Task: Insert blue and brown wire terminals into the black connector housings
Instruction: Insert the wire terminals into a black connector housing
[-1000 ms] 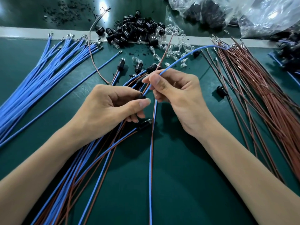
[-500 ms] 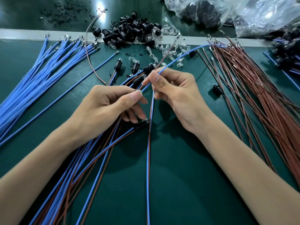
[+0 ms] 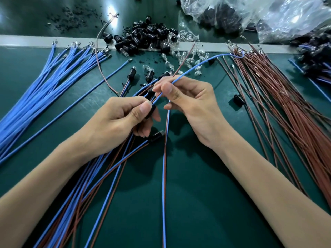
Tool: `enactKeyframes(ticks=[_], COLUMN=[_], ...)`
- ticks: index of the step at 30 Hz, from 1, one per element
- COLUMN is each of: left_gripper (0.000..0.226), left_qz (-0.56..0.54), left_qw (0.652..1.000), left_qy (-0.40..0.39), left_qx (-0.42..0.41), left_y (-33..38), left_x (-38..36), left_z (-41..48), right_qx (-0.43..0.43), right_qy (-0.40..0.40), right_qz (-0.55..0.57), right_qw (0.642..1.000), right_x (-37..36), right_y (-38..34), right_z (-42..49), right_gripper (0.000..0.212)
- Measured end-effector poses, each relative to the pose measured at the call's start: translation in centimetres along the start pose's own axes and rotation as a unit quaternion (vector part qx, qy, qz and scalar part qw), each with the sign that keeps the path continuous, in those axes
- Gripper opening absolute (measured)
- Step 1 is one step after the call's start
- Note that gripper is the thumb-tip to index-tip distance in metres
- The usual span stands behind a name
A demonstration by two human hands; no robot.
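Observation:
My left hand (image 3: 118, 120) pinches a small black connector housing (image 3: 152, 109) between thumb and forefinger; most of the housing is hidden by the fingers. My right hand (image 3: 189, 99) pinches a blue wire (image 3: 200, 64) just above the housing. That wire arcs up and right to the brown wire bundle (image 3: 286, 108). A thin brown wire (image 3: 184, 59) also rises from the right fingers. Below the hands, a blue and brown wire pair (image 3: 163, 176) hangs toward the near edge.
Loose blue wires (image 3: 44, 86) fan out on the left of the green mat (image 3: 206, 194). Finished blue-brown assemblies (image 3: 86, 190) lie under my left forearm. A pile of black housings (image 3: 143, 40) and clear bulbs (image 3: 188, 58) sits at the back, plastic bags (image 3: 250, 13) beyond. One housing (image 3: 239, 101) lies right.
My left thumb and forefinger have closed tighter on the housing. The right hand has slid slightly left and closer to it along the blue wire.

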State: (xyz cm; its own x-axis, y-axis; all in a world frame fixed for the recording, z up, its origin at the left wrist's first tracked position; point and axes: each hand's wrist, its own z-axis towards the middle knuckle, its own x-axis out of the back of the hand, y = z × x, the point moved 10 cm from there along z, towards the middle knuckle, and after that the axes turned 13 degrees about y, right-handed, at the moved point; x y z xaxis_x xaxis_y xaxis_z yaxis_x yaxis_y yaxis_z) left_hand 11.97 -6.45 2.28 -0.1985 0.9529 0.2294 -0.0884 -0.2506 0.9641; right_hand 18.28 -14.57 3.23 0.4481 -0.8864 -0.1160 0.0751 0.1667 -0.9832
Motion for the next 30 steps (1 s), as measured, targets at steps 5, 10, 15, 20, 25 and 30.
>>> enactKeyframes(ticks=[5, 10, 15, 20, 25, 30], left_gripper=[0.032, 0.012, 0.021, 0.017, 0.019, 0.021], left_qz=[-0.001, -0.05, -0.042, -0.034, -0.025, -0.021], left_qw=[1.0, 0.996, 0.995, 0.996, 0.997, 0.998], left_qy=[0.008, 0.066, 0.092, 0.077, 0.066, 0.064], left_qx=[-0.006, 0.028, 0.028, 0.022, 0.021, 0.017], left_y=[0.1, -0.7, -0.7, -0.4, -0.4, -0.3], left_x=[0.3, 1.2, 1.5, 1.3, 1.1, 1.2], left_z=[0.0, 0.3, 0.3, 0.2, 0.3, 0.3], right_qx=[0.01, 0.057, 0.054, 0.034, 0.044, 0.047], right_qy=[-0.001, 0.058, 0.064, 0.034, 0.065, 0.062], right_qz=[-0.014, -0.01, -0.015, -0.033, -0.036, -0.052], right_qw=[1.0, 0.997, 0.996, 0.998, 0.996, 0.996], right_x=[0.2, 1.2, 1.3, 1.0, 1.3, 1.1], right_y=[-0.1, -0.9, -0.8, -0.6, -0.8, -0.7], right_z=[0.1, 0.2, 0.2, 0.3, 0.3, 0.3], right_gripper=[0.013, 0.012, 0.015, 0.017, 0.013, 0.016])
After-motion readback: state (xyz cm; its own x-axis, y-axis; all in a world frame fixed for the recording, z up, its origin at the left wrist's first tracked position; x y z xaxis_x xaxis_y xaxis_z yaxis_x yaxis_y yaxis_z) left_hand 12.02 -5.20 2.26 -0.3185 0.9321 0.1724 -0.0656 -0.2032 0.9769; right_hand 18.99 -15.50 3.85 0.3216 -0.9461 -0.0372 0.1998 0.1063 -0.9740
